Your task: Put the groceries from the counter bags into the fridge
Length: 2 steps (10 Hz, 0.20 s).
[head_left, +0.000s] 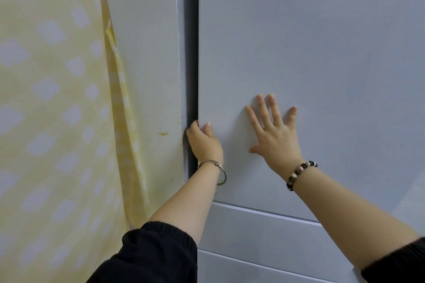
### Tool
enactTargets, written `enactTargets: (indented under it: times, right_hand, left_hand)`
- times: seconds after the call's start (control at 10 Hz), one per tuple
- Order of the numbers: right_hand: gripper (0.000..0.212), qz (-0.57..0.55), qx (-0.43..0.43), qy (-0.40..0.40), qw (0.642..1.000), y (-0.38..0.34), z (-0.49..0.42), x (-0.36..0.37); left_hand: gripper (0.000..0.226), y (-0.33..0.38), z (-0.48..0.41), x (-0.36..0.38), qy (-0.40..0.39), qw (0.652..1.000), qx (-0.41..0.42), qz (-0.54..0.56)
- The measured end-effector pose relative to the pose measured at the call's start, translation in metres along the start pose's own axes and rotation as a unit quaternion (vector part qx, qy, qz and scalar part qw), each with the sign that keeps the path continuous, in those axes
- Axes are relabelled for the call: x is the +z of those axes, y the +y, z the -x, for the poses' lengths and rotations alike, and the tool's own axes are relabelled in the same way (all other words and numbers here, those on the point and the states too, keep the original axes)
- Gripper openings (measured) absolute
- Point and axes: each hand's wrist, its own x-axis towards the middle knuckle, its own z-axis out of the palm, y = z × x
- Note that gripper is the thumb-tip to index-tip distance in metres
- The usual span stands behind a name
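Fridge door point(299, 41) was seen filling the centre and right of the view, pale grey-blue with a plain front. Left hand point(204, 142) was hooked on the door's left edge: the fingers were curled round the edge into the dark gap point(192, 53) and hidden there, and the thumb point(208, 127) was laid on the front face. Right hand point(276, 138) was pressed flat on the door front, just right of the left hand, fingers straight and spread, nothing held. Whether the door was sealed or cracked could not be told. A lower front point(264, 232) was seen directly below the door, past a horizontal seam. A white panel point(147, 64) was stood just left of the gap, with a yellow patterned curtain point(53, 99) left of that. A bangle point(218, 171) was worn on the left wrist and a bead bracelet point(299, 173) on the right. Black sleeves point(156, 253) were seen on both arms.
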Motion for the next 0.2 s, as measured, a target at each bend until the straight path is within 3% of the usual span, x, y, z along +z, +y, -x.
enactTargets:
  times: [0.1,0.2]
  right_hand:
    - [0.126,-0.012,0.003,-0.018,1.0,-0.003,0.002,-0.001]
    - [0.107,-0.089,-0.001,-0.017,0.996,-0.004,0.003,-0.014]
  left_hand:
    - [0.049,0.008,0.01,0.001,-0.016,0.999,-0.001,-0.035]
    - [0.059,0.016,0.022,-0.003,-0.039,0.998,0.0,-0.045]
